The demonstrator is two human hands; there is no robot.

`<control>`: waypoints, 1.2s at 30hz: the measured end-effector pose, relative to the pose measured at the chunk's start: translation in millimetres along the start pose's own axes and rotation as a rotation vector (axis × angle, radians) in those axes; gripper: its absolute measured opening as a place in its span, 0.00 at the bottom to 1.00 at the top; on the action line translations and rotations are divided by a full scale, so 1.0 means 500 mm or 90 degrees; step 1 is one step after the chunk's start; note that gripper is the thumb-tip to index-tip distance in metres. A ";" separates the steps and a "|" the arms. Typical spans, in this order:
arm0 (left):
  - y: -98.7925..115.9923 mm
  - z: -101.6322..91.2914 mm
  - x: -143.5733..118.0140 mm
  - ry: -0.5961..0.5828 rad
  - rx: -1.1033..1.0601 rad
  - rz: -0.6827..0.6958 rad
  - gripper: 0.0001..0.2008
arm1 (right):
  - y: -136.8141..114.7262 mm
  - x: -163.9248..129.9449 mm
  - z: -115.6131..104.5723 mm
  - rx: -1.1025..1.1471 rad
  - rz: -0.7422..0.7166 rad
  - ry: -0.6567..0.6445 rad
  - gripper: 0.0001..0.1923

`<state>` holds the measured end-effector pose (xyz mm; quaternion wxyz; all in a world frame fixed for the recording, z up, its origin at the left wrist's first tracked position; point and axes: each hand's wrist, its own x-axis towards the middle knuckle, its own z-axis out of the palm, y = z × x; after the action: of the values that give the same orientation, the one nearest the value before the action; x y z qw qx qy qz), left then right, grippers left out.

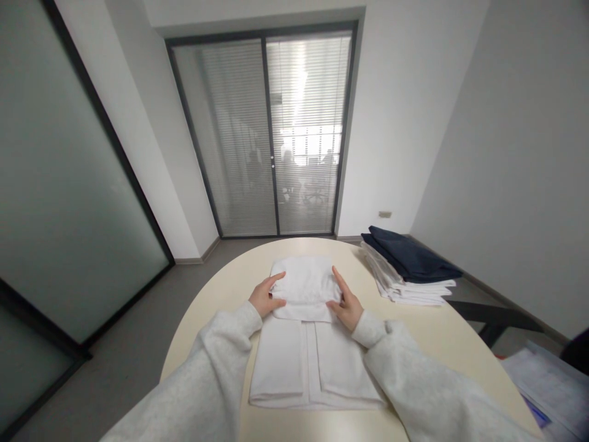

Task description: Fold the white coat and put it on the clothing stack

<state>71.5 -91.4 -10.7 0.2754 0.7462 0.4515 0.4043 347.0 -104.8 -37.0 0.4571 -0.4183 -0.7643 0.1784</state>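
Note:
A white folded garment (pixel 280 362) lies on a round pale table in front of me. Its far part is doubled over into a smaller white bundle (pixel 306 285), and two side panels meet near a central strip towards me. At the bundle's left edge, my left hand (pixel 267 296) touches the cloth with thumb and index finger apart. My right hand (pixel 346 304) rests against the right edge, index finger stretched away from me and thumb spread inward. Both hands look open around the sides; their other fingers are partly hidden.
On the table's right side sits a stack of folded white cloth (pixel 414 294) topped by dark navy cloth (pixel 409 255). The table (pixel 207 307) has a curved edge. Papers (pixel 547 380) lie lower right, beside a dark bar (pixel 492 313). Glass doors (pixel 271 135) with blinds stand beyond.

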 end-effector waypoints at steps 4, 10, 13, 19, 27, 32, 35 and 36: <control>0.020 -0.003 -0.001 0.053 0.144 0.080 0.19 | -0.011 -0.002 -0.006 -0.185 -0.079 0.022 0.26; 0.020 -0.022 -0.014 0.108 0.416 0.221 0.07 | -0.034 -0.002 -0.026 -0.344 -0.159 0.071 0.09; 0.021 -0.032 -0.018 0.082 0.453 0.287 0.07 | -0.035 -0.003 -0.026 -0.365 -0.166 0.018 0.09; 0.039 -0.028 -0.019 -0.156 0.437 0.336 0.05 | -0.038 0.001 -0.015 -0.418 -0.129 -0.322 0.13; 0.074 0.001 -0.028 -0.263 0.543 0.261 0.20 | -0.117 -0.013 -0.011 -0.499 -0.195 -0.243 0.13; 0.081 0.057 -0.034 -0.245 0.573 0.256 0.17 | -0.101 -0.033 0.033 -0.424 -0.190 -0.247 0.20; 0.075 0.068 -0.032 -0.242 0.577 0.241 0.12 | -0.091 -0.032 0.036 -0.385 -0.189 -0.237 0.20; 0.073 0.066 -0.032 -0.242 0.576 0.242 0.11 | -0.092 -0.031 0.031 -0.371 -0.199 -0.218 0.21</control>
<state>111.8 -123.4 -5.3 -0.0755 0.9195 0.3794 0.0696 315.5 -142.6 -23.2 0.2059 -0.3734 -0.9031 -0.0513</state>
